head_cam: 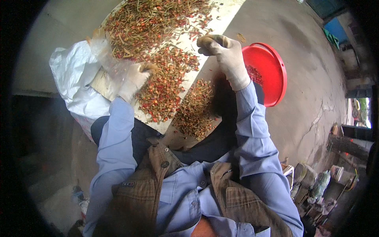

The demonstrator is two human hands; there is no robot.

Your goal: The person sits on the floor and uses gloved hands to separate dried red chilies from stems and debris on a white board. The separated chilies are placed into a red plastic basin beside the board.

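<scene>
My left hand (137, 77), in a pale knit glove with stained fingertips, hangs at the left edge of the nearer pile of dried red chilli scraps and stems (165, 86), its fingers curled. Whether it holds anything I cannot tell. My right hand (219, 49), gloved alike, is raised right of the pale board (229, 14), fingers bent inward; what lies between them is hidden. A larger heap of stems and red bits (148, 26) lies farther up the board. Below the board's edge is another stem pile (195, 112). A red plastic basin (272, 80) holding red pieces stands beside my right wrist.
A white woven plastic sack (77, 77) hangs at the board's left side, with clear plastic film (111, 62) beside my left hand. Concrete floor (302, 97) extends to the right. Blocks, a plastic bag (321, 183) and clutter lie at the lower right. My legs flank the lower stem pile.
</scene>
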